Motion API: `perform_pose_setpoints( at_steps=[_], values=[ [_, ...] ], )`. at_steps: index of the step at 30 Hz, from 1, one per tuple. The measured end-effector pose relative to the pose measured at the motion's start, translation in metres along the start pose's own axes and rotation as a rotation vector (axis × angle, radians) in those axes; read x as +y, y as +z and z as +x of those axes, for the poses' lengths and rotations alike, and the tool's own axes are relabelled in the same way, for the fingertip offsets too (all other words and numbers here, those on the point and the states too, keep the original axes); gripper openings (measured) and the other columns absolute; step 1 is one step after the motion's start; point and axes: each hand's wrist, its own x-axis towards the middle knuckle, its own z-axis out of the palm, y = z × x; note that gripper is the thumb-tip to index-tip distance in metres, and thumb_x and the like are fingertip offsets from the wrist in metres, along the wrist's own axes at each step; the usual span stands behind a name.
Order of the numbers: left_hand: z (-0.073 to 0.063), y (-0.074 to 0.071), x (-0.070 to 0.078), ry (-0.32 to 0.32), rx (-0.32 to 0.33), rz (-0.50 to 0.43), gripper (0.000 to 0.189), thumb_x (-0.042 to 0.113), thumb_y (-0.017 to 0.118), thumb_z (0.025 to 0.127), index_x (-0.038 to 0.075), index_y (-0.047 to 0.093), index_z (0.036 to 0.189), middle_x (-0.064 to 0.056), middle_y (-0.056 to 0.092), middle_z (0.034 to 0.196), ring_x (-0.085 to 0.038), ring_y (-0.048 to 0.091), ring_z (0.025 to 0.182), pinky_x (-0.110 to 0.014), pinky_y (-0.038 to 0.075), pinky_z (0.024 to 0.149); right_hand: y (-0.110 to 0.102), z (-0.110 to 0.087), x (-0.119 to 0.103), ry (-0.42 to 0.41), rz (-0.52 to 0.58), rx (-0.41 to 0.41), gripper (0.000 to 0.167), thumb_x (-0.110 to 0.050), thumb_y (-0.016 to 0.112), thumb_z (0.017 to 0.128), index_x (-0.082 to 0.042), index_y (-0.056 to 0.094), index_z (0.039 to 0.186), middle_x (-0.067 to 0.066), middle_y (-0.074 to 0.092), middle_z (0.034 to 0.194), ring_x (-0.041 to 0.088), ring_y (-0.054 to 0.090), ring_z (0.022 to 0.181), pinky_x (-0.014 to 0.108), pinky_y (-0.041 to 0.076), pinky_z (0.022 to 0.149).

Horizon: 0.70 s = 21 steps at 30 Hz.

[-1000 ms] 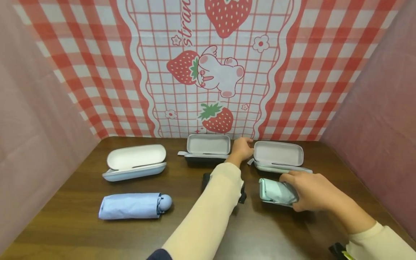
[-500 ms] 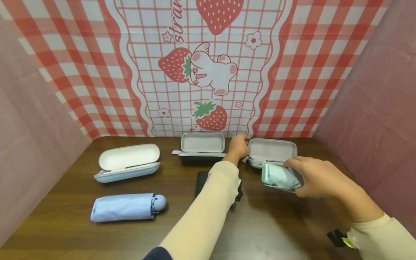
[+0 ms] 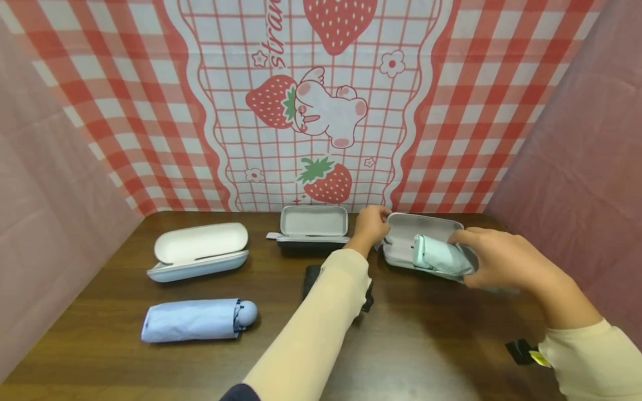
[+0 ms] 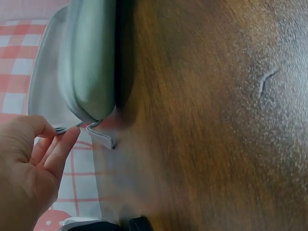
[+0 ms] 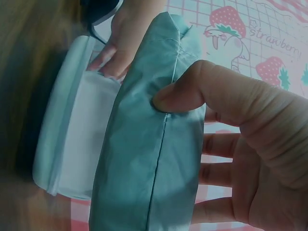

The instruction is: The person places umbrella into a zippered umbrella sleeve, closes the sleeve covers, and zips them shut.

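Observation:
My right hand [image 3: 506,259] grips a folded mint-green umbrella [image 3: 441,256] over the open mint-green zip case [image 3: 398,256] at the back right. In the right wrist view the thumb presses into the umbrella's fabric [image 5: 144,144], with the other fingers behind it. My left hand [image 3: 370,225] is at the left end of that case; in the left wrist view its thumb and fingertips [image 4: 72,132] pinch the edge of the case close to the zip pull [image 4: 102,137]. The case's pale grey lid [image 4: 48,82] stands raised against the backdrop.
An open black case [image 3: 313,223] is at the back middle and an open light-blue case [image 3: 200,245] at the back left. A light-blue folded umbrella [image 3: 193,321] lies at the left. Under my left forearm lies a black umbrella [image 3: 311,275], partly hidden.
My right hand has lifted the mint-green umbrella from in front of the case and carried it back and slightly right, over the case. The left hand stays at the case's end.

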Motion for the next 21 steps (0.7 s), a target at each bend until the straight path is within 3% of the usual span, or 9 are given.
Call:
perform_pose_setpoints(
  at_steps=[5,14,21],
  values=[
    [-0.002,-0.005,0.001,0.006,0.015,-0.068,0.026,0.005,0.068,0.085,0.013,0.074,0.109,0.001,0.068,0.087,-0.009,0.055,0.074,-0.018,0.043,0.063,0.002,0.011,0.002,-0.001,0.02,-0.04,0.062,-0.024,0.084,0.059,-0.013,0.065,0.118,-0.001,0.063,0.103,0.013,0.049,0.073,0.034,0.04,0.056],
    [-0.004,-0.01,-0.003,0.028,0.026,-0.117,0.027,0.005,0.068,0.081,0.011,0.075,0.107,-0.001,0.069,0.085,-0.009,0.056,0.073,-0.017,0.043,0.062,0.017,0.028,0.008,0.007,0.071,-0.119,0.059,-0.024,0.084,0.061,-0.01,0.066,0.116,-0.006,0.055,0.082,0.014,0.045,0.069,0.033,0.038,0.054],
    [-0.006,-0.009,-0.002,0.026,0.011,-0.161,0.022,0.006,0.07,0.082,0.011,0.076,0.103,0.0,0.068,0.081,-0.008,0.055,0.069,-0.017,0.043,0.058,0.031,0.037,0.014,0.06,0.082,-0.162,0.059,-0.024,0.083,0.062,-0.01,0.066,0.117,-0.001,0.06,0.093,0.015,0.048,0.072,0.035,0.04,0.054]
  ],
)
